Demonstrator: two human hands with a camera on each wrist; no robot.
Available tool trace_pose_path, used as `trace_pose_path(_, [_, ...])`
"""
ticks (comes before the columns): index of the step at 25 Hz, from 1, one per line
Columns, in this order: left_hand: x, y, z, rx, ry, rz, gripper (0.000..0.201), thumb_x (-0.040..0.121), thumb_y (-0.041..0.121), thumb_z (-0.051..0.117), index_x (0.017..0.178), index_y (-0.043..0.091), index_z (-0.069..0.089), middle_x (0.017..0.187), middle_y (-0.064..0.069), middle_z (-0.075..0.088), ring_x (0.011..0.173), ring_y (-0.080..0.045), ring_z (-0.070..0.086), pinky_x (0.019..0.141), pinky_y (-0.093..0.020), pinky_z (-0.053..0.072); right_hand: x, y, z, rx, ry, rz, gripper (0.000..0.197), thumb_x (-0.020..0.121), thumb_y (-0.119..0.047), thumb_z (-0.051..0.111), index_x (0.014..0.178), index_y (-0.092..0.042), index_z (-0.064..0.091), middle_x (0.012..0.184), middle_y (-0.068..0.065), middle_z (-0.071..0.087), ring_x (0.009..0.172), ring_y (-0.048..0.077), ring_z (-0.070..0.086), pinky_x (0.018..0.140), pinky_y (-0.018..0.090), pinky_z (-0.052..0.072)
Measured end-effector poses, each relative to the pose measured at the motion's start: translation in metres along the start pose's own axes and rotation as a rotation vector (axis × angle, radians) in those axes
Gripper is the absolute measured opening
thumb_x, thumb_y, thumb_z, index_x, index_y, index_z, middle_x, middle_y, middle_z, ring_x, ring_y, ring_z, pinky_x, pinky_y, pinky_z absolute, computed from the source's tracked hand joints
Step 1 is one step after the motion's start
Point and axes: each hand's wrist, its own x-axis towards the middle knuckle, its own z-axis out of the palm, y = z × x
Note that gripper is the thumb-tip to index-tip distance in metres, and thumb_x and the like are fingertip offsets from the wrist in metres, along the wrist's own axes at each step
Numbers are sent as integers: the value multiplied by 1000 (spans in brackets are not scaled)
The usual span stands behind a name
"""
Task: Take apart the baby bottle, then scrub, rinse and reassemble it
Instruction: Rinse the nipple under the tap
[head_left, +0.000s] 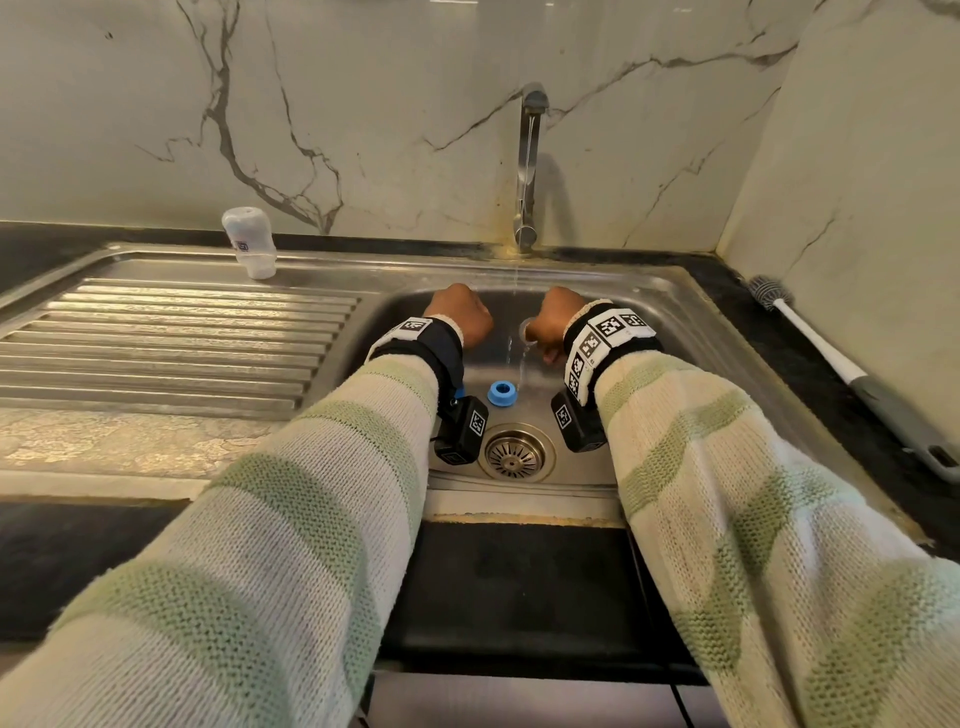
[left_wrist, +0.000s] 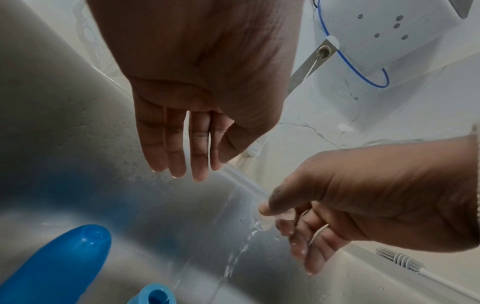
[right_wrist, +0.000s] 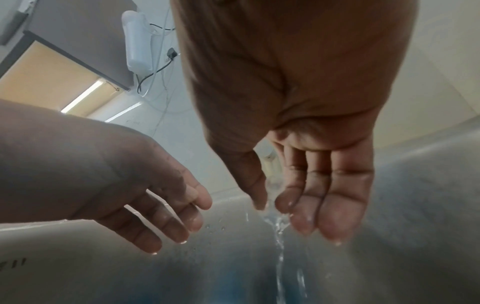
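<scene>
Both hands are low in the steel sink (head_left: 675, 332) under the running tap (head_left: 531, 156). My right hand (right_wrist: 270, 202) pinches a small clear silicone teat (right_wrist: 273, 183) between thumb and fingers, and the thin stream of water runs over it. The left hand (left_wrist: 182, 166) hangs beside it with straight, wet fingers and holds nothing. A blue screw ring (head_left: 502, 393) lies on the sink floor between my wrists, also visible at the bottom of the left wrist view as the ring (left_wrist: 155, 294). The white bottle body (head_left: 249, 249) stands upside down on the drainboard.
A bottle brush (head_left: 810, 332) with a white and grey handle lies on the dark counter right of the sink. The round drain strainer (head_left: 514, 452) sits near the sink's front. The ribbed drainboard (head_left: 156, 343) stretches to the left. A marble wall rises close behind the tap.
</scene>
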Motion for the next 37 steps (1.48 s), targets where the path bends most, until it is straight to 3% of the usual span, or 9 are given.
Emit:
trace_pose_path(5, [-3, 1, -1, 21, -22, 11, 23, 88, 17, 54, 90, 5, 73, 90, -13, 70, 88, -28, 66, 78, -32, 53, -4, -1, -20, -112, 246, -32, 16, 90, -21, 64, 90, -5, 63, 96, 13, 66, 87, 29, 65, 72, 31, 49])
trace_pose_path(10, [-5, 2, -2, 47, -37, 30, 23, 89, 15, 52, 83, 5, 72, 82, -12, 67, 82, -27, 65, 71, -29, 48, -5, 3, -6, -188, 89, -40, 23, 87, -27, 68, 75, -11, 57, 88, 11, 66, 82, 28, 65, 78, 35, 55])
trace_pose_path(13, [-3, 2, -2, 48, -47, 34, 24, 90, 16, 52, 84, 4, 72, 81, -12, 67, 80, -27, 63, 70, -29, 47, 4, 3, -13, -43, 292, -91, 21, 91, -23, 62, 87, -3, 67, 88, 14, 66, 82, 30, 63, 80, 36, 55])
trace_pose_path(16, [-5, 2, -2, 64, -51, 32, 22, 90, 16, 52, 78, 7, 68, 75, -9, 62, 74, -25, 59, 67, -29, 45, 1, 5, 0, -158, 114, -59, 24, 83, -30, 71, 90, -7, 68, 90, 12, 69, 83, 31, 67, 83, 41, 56])
trace_pose_path(20, [-5, 4, -1, 87, -55, 34, 22, 90, 16, 52, 75, 7, 66, 73, -9, 60, 72, -24, 59, 66, -30, 44, 4, 6, -7, -55, 251, -80, 26, 88, -30, 67, 90, -5, 70, 88, 13, 68, 81, 30, 65, 80, 37, 56])
trace_pose_path(24, [-8, 5, 1, 138, -82, 35, 20, 91, 18, 53, 76, 8, 63, 82, -14, 65, 82, -29, 66, 66, -31, 46, -3, 5, 1, -189, 67, -49, 27, 83, -34, 72, 91, -9, 70, 91, 12, 70, 84, 30, 67, 81, 38, 56])
trace_pose_path(27, [-8, 7, 0, 154, -96, 38, 20, 93, 19, 53, 83, 6, 65, 96, -20, 69, 89, -32, 67, 68, -32, 47, -2, 4, -6, -113, 211, -69, 23, 87, -28, 67, 91, -5, 70, 88, 12, 67, 82, 30, 65, 72, 30, 49])
trace_pose_path(31, [-5, 4, 0, 174, -115, 36, 21, 92, 19, 56, 92, 3, 69, 98, -12, 70, 91, -28, 67, 79, -35, 54, -4, 6, 4, -262, -15, 5, 23, 82, -28, 72, 90, -7, 67, 85, 11, 70, 79, 30, 69, 77, 38, 57])
trace_pose_path(37, [-15, 3, -2, 247, -209, 39, 27, 87, 24, 69, 111, 11, 69, 111, -5, 69, 101, -25, 65, 91, -38, 53, -14, -8, -1, -158, -66, -69, 16, 85, -19, 70, 87, -3, 68, 77, 13, 70, 71, 28, 70, 72, 39, 60])
